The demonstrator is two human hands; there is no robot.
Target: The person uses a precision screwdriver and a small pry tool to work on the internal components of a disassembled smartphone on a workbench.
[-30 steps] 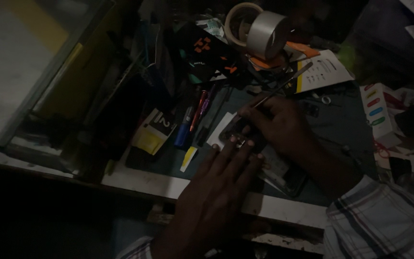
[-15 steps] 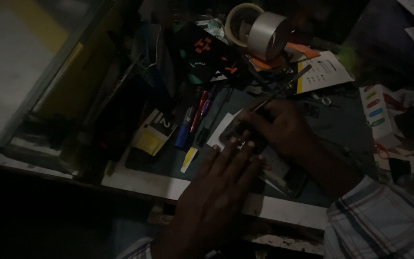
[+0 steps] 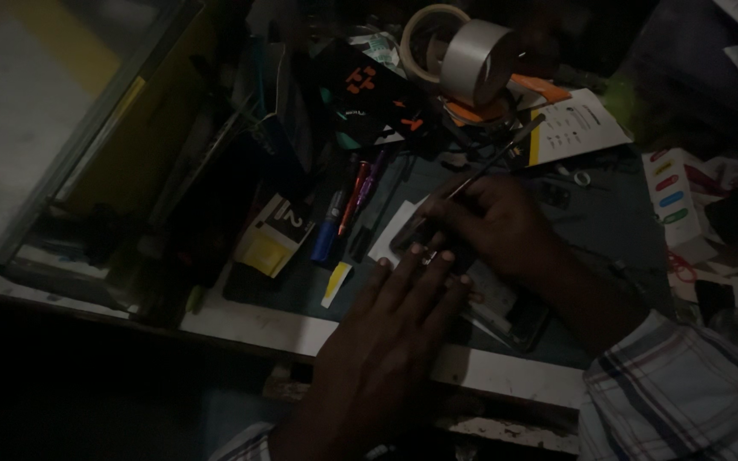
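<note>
The scene is very dark. My right hand point(image 3: 493, 224) grips a thin screwdriver point(image 3: 495, 158) whose shaft points up and to the right, its tip down at a small dark device point(image 3: 506, 312) lying on the work mat. My left hand point(image 3: 386, 341) lies flat, fingers together, pressing on the near part of that device. A white card point(image 3: 390, 235) sits partly under my right hand's fingers. Most of the device is hidden by both hands.
Rolls of tape point(image 3: 463, 55) stand at the back. Pens and a red tool point(image 3: 352, 201) lie left of my hands, beside a black-and-yellow packet point(image 3: 271, 239). A glass-topped case point(image 3: 61, 128) fills the left. Papers and a white box point(image 3: 672, 196) clutter the right.
My right hand with the screwdriver has shifted slightly; my left hand stays pressed flat in the same spot.
</note>
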